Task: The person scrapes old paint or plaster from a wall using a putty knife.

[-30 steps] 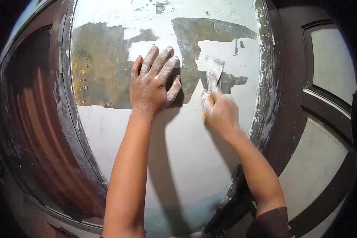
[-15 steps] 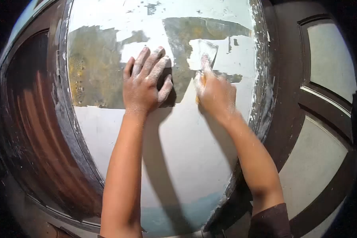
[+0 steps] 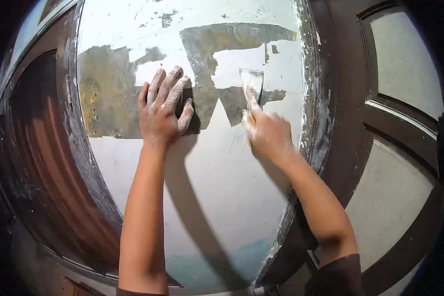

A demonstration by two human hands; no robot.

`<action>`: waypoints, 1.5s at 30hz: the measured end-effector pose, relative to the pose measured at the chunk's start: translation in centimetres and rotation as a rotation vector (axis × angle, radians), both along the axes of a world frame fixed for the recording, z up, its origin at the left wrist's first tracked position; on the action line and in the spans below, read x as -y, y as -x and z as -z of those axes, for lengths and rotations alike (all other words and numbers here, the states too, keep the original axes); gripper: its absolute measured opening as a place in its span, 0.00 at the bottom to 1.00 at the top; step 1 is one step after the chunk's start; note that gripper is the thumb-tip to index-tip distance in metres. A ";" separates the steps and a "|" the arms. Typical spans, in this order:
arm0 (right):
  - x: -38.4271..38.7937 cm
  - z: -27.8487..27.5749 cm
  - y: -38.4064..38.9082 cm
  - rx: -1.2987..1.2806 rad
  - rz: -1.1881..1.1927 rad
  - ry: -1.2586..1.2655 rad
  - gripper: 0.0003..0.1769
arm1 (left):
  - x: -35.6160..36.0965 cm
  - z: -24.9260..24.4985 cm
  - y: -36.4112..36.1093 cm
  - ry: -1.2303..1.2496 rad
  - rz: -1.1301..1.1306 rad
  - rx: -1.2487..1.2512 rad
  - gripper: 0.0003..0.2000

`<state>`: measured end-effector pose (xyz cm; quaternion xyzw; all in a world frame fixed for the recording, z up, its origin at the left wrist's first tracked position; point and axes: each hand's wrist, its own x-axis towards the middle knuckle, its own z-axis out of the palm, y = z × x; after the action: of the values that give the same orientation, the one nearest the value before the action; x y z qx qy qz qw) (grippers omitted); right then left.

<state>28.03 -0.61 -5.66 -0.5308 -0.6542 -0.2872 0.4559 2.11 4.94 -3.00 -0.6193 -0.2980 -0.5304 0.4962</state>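
Note:
My right hand [image 3: 270, 132] is closed around the handle of a putty knife [image 3: 252, 79], its index finger stretched along the blade. The wide metal blade points up and lies against the wall panel [image 3: 222, 167], at the lower edge of a white patch. A bit of the yellow handle shows beside the thumb. My left hand [image 3: 164, 111] rests on the panel with fingers spread, holding nothing. White dust coats the fingers of both hands. Around them is a bare grey-brown patch [image 3: 106, 93] with yellowish stains, bordered by white coating [image 3: 241, 61].
A dark wooden door or panel [image 3: 49, 163] stands at the left. On the right is a dark frame with pale panels [image 3: 404, 64]. Paint-splashed edge strips [image 3: 313, 93] border the wall panel. Near its bottom the surface turns bluish [image 3: 222, 264].
The putty knife and my right hand have moved down on the panel, baring a strip near the white wedge. My view has shifted slightly; my left hand stays flat on the panel.

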 end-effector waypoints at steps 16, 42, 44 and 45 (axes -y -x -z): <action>-1.3 -4.1 -6.6 -0.151 -0.085 -0.201 0.30 | 0.4 -0.1 0.0 0.014 0.011 0.000 0.26; -1.4 -3.8 -5.8 -0.180 -0.072 -0.268 0.21 | -0.3 -6.0 -3.2 0.002 -0.049 -0.214 0.35; -0.7 -1.8 -5.2 -0.223 -0.098 -0.221 0.20 | -0.3 -5.9 -3.2 -0.010 -0.036 -0.214 0.34; 0.2 -1.8 -5.1 -0.279 -0.082 -0.196 0.20 | -0.3 -5.9 -3.3 0.005 -0.058 -0.202 0.34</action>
<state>33.13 -0.86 -3.87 -0.4914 -0.5744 -0.2542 0.6033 5.41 5.19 2.85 -0.6619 -0.2657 -0.4500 0.5374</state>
